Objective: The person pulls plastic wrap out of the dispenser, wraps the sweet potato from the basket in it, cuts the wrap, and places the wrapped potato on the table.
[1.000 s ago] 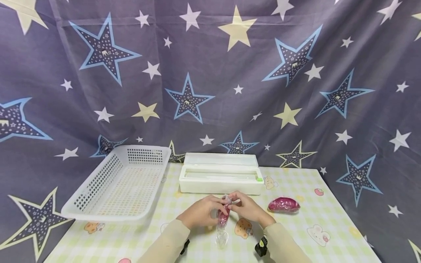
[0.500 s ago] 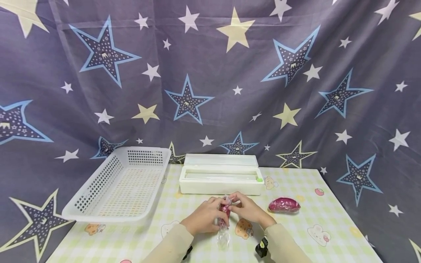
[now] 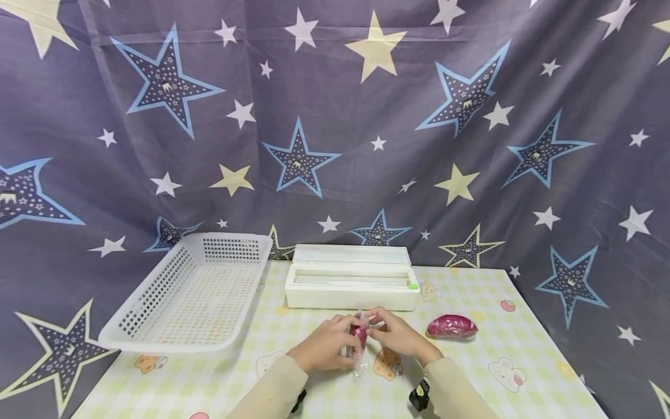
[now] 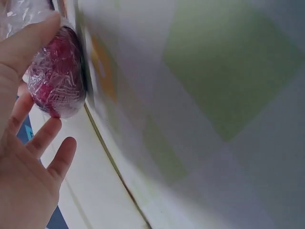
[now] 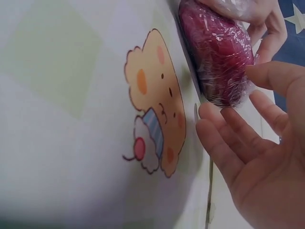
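Note:
Between both hands, in the head view, is a purple-red sweet potato point(image 3: 358, 333) in clear cling film, lying lengthwise near the table's middle. My left hand point(image 3: 325, 346) grips it from the left side, fingers bent over it. A loose, crumpled tail of film point(image 3: 361, 369) sticks out at the near end. At the far end my right hand point(image 3: 400, 334) pinches the wrapped tip. The right wrist view has the right thumb on the side of the sweet potato point(image 5: 219, 52), fingers under its end. In the left wrist view, the left thumb lies across the film.
Behind the hands stands a white cling film box point(image 3: 352, 298), lid raised, with a green cutter point(image 3: 413, 286) at its right. Another wrapped sweet potato point(image 3: 452, 327) lies to the right. A white perforated basket point(image 3: 170, 347) stands left. A starry curtain point(image 3: 335, 116) hangs behind the checkered table point(image 3: 539, 343).
My left hand has shifted slightly right and closer round the sweet potato. The loose film at the near end is drawn in and looks shorter. My right hand has barely moved.

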### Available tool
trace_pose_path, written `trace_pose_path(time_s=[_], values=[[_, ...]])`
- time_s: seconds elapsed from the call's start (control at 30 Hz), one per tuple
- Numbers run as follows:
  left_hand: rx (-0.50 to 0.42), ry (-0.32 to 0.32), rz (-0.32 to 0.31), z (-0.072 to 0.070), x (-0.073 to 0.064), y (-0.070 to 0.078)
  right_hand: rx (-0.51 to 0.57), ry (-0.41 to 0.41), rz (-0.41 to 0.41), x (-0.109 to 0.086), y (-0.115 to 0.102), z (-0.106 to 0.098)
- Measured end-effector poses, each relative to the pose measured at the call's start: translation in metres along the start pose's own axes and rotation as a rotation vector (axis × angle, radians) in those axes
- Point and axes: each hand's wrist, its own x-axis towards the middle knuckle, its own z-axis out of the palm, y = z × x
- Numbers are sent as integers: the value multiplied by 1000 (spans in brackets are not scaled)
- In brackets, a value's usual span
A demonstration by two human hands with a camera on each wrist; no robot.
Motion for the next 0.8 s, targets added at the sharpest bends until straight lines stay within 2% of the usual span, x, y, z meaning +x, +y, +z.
trace_pose_path(time_s=[0.1,0.33,0.6,0.8], values=[[-29,9,-13,1,-1,-1,-7,-25,-3,-2,1,-2],[-92,15,-52,2,-2,-4,-43,-146,-44,-13,5,-2],[-147,80,-11,5,-2,-15,-139,-134,-154,-14,-3,11],[-152,104,-25,6,0,-20,-148,-114,-162,-10,-5,15]])
